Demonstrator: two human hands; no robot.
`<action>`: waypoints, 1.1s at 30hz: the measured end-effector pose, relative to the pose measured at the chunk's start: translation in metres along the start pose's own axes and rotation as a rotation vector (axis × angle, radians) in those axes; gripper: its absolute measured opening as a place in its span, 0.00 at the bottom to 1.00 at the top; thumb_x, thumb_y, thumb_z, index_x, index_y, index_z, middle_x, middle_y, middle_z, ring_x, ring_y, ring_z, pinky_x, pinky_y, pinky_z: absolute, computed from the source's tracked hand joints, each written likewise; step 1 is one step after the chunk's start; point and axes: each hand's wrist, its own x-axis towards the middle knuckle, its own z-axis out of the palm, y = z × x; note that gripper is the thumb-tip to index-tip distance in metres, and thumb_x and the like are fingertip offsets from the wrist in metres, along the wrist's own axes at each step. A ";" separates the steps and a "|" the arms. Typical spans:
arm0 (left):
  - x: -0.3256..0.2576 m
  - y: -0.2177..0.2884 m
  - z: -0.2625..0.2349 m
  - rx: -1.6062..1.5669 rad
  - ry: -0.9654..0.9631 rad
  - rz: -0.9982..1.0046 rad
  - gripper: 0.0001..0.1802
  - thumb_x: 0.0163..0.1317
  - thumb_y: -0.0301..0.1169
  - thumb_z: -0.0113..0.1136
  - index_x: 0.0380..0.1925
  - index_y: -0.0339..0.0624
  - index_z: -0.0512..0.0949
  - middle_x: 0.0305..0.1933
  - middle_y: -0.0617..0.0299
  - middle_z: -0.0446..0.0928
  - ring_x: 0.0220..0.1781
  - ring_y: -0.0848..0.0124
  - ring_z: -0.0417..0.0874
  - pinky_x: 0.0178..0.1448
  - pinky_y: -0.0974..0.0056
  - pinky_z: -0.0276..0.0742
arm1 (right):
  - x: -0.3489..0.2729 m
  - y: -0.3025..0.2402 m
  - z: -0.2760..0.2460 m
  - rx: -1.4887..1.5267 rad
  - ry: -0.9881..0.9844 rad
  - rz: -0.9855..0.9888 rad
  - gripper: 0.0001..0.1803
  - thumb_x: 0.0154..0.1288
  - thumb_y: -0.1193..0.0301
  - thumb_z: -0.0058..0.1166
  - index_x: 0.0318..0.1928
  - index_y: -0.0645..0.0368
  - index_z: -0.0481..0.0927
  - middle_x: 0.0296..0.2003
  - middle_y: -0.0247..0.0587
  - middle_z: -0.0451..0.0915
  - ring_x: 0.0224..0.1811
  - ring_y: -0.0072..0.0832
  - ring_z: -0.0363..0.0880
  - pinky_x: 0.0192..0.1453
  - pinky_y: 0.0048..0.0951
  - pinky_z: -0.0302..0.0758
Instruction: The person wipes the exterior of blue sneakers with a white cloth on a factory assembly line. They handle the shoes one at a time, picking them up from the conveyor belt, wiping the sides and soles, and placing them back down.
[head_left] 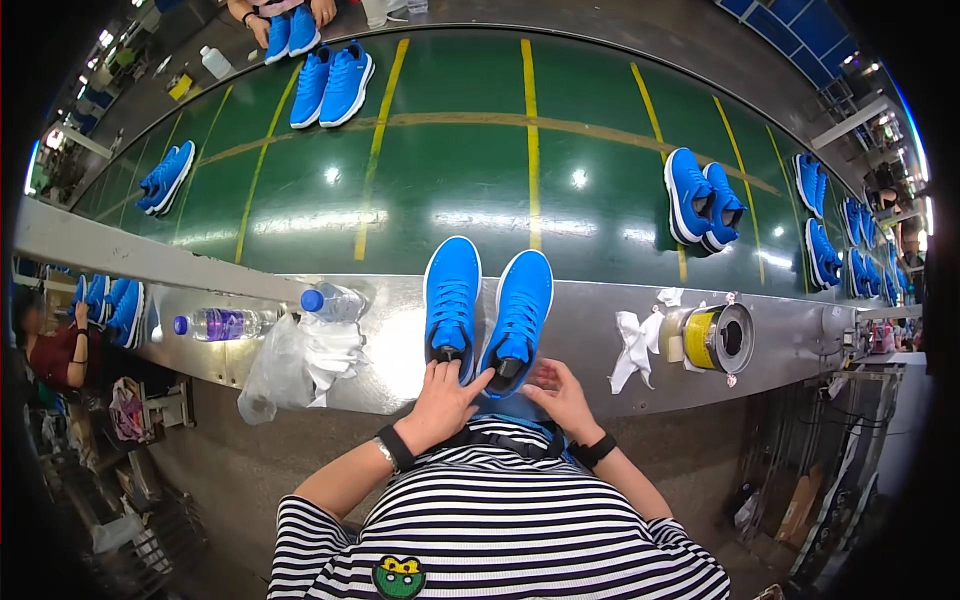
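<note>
A pair of blue sneakers with white soles lies in front of me, toes pointing away onto the green belt. The fingers of my left hand (440,402) are bent into the heel collar of the left sneaker (452,290), and its thumb reaches across to the heel of the right sneaker (522,300). Beside that right heel is my right hand (562,400), its thumb and fingers apart and nothing in them. Dark material shows inside both shoe openings.
A green conveyor belt (450,160) with yellow lines carries more blue sneaker pairs (690,200). Along the metal ledge (585,350) are water bottles (225,323), a plastic bag (278,370), crumpled white paper (636,345) and a yellow tin (700,340). Across the belt, a person's hands (322,12) hold sneakers.
</note>
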 end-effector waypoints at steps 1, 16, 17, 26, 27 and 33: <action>-0.005 -0.003 -0.006 -0.072 0.047 0.018 0.28 0.45 0.32 0.62 0.50 0.49 0.68 0.41 0.47 0.66 0.45 0.53 0.67 0.53 0.51 0.59 | 0.003 0.004 0.007 0.049 -0.021 -0.004 0.32 0.50 0.72 0.62 0.54 0.64 0.62 0.44 0.45 0.71 0.47 0.29 0.71 0.49 0.28 0.71; 0.032 -0.104 0.043 -0.999 0.201 -0.422 0.24 0.49 0.22 0.56 0.50 0.35 0.66 0.39 0.52 0.76 0.41 0.68 0.76 0.48 0.66 0.71 | 0.041 0.003 0.027 0.257 0.125 -0.001 0.35 0.50 0.81 0.49 0.61 0.62 0.54 0.48 0.40 0.69 0.50 0.25 0.69 0.54 0.25 0.65; 0.029 -0.105 0.038 -1.245 0.076 -0.645 0.20 0.53 0.19 0.53 0.49 0.35 0.69 0.45 0.57 0.74 0.46 0.69 0.75 0.51 0.65 0.71 | 0.042 0.004 0.021 0.259 0.186 0.090 0.29 0.51 0.82 0.45 0.58 0.63 0.61 0.45 0.37 0.71 0.48 0.23 0.69 0.53 0.23 0.65; 0.040 -0.099 0.034 -1.749 -0.051 -0.864 0.22 0.55 0.19 0.48 0.53 0.36 0.65 0.49 0.54 0.72 0.47 0.67 0.75 0.52 0.63 0.72 | 0.061 -0.012 0.000 0.531 0.126 0.256 0.20 0.52 0.83 0.42 0.48 0.65 0.70 0.43 0.43 0.74 0.43 0.31 0.75 0.46 0.30 0.72; 0.039 -0.100 0.036 -1.762 -0.058 -0.873 0.22 0.57 0.19 0.47 0.53 0.37 0.64 0.52 0.54 0.71 0.49 0.65 0.75 0.54 0.62 0.72 | 0.061 -0.015 -0.001 0.536 0.123 0.256 0.20 0.52 0.83 0.42 0.49 0.64 0.70 0.43 0.43 0.74 0.43 0.31 0.75 0.47 0.29 0.72; 0.032 -0.106 0.047 -1.764 -0.046 -0.868 0.22 0.51 0.17 0.48 0.50 0.36 0.68 0.45 0.56 0.74 0.43 0.68 0.77 0.48 0.65 0.74 | 0.058 0.005 -0.014 0.495 0.107 0.225 0.22 0.53 0.81 0.45 0.52 0.60 0.69 0.46 0.41 0.74 0.46 0.30 0.74 0.49 0.30 0.72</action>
